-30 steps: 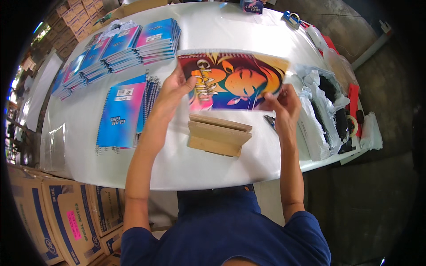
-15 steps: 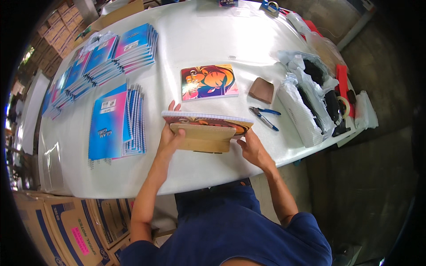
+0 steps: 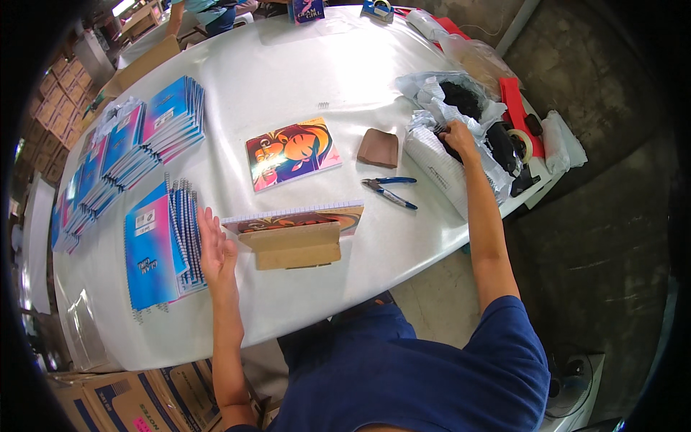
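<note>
My left hand (image 3: 218, 248), open with fingers stretched upward, is by the left end of an unbound notebook block (image 3: 302, 217). That block has a row of holes along its top edge and stands on a brown cardboard stand (image 3: 299, 248). Over at the right, my right hand (image 3: 458, 138) reaches into an opened white wrapped package (image 3: 439, 162) of black coils, fingers closed; what they pinch is hidden. Behind the stand lies a notebook block with a colourful illustrated cover (image 3: 294, 153). Blue-handled pliers (image 3: 390, 192) and a brown block (image 3: 378, 147) rest to its right.
Blue-and-pink spiral notebooks stand in a near stack (image 3: 151, 245) and in several far stacks (image 3: 169, 119) on the left. A tape dispenser (image 3: 378, 10) sits at the far edge, a tape roll (image 3: 521, 144) at the right. Cartons (image 3: 144, 403) are below the table; another person (image 3: 209, 14) is beyond.
My right hand has let go of the notebook block and moved right to the wrapped package. My left hand has come off the block and opened beside it. The whole view has shifted.
</note>
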`<state>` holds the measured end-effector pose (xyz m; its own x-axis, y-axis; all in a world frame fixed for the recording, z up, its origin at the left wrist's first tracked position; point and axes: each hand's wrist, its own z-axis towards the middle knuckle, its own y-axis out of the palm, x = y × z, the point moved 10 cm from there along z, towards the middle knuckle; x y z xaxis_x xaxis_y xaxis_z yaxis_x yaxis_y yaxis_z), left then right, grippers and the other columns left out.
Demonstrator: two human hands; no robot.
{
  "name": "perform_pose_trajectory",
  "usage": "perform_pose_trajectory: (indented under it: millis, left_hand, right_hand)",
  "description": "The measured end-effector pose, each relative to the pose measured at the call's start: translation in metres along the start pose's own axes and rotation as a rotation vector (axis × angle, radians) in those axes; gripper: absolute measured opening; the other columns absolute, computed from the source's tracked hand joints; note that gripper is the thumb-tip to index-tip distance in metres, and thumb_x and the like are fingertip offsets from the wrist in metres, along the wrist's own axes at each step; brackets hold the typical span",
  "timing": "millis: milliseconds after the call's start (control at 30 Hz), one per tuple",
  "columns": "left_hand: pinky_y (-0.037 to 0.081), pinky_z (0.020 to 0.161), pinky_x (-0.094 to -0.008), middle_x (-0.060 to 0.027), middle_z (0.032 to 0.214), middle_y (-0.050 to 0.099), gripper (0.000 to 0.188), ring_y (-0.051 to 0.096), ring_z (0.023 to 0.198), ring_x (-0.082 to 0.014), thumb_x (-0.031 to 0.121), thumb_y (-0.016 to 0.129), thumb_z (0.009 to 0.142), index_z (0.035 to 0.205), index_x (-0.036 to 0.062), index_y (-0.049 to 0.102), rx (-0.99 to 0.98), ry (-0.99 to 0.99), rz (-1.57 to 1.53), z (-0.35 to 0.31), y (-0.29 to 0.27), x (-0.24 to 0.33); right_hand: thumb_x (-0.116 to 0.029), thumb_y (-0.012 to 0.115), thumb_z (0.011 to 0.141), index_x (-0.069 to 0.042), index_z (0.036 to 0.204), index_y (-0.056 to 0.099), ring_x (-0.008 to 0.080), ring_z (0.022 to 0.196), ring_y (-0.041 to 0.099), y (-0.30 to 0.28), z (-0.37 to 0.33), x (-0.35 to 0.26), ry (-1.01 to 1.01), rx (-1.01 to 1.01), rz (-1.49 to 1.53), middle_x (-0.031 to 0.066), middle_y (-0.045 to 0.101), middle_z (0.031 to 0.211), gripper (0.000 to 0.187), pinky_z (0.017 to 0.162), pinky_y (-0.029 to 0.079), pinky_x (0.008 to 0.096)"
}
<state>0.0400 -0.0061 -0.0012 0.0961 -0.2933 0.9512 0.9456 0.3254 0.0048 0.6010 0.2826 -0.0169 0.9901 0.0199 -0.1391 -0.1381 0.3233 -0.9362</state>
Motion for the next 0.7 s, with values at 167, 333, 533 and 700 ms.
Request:
perform_pose_trajectory:
  millis: [167,333,533,700]
  left_hand:
    - [0.020,0.116,-0.0386,-0.0150,0.157,0.026,0.071,0.025,0.145,-0.0277,0.025,0.061,0.095,0.152,0.0064,0.023,-0.016,0.044,0.027,0.003,-0.001,0.022]
    - [0.020,0.116,-0.0429,-0.0145,0.153,0.034,0.063,0.027,0.144,-0.0305,0.007,0.061,0.091,0.148,0.0039,0.034,0.020,0.188,0.169,0.009,0.011,0.059]
    - [0.020,0.115,-0.0460,-0.0139,0.150,0.040,0.058,0.028,0.143,-0.0350,0.004,0.066,0.086,0.141,0.0053,0.047,-0.149,0.514,0.561,0.006,0.093,0.129]
    - [0.019,0.114,-0.0509,-0.0140,0.149,0.042,0.058,0.027,0.143,-0.0386,0.001,0.066,0.084,0.139,0.0078,0.050,-0.263,0.589,0.556,0.000,0.132,0.143]
  right_hand:
    - [-0.017,0.070,0.077,-0.007,0.088,0.070,0.0368,0.091,0.067,-0.028,-0.002,-0.005,0.031,0.062,-0.118,0.0205,0.069,0.093,0.015,0.078,0.052,0.0472]
    - [-0.009,0.066,0.077,-0.007,0.088,0.070,0.0369,0.076,0.065,-0.070,-0.015,-0.039,-0.290,0.260,-0.108,0.0192,0.066,0.083,0.012,0.072,0.052,0.0466]
    - [-0.003,0.057,0.081,0.000,0.088,0.066,0.0303,0.074,0.063,-0.093,-0.020,-0.030,-0.108,0.147,0.473,0.0179,0.063,0.076,0.012,0.069,0.051,0.0400]
    - [-0.013,0.051,0.095,0.002,0.097,0.060,0.0120,0.054,0.049,-0.007,-0.021,0.007,-0.030,-0.521,0.277,0.0040,0.054,0.075,0.017,0.047,0.041,0.0279]
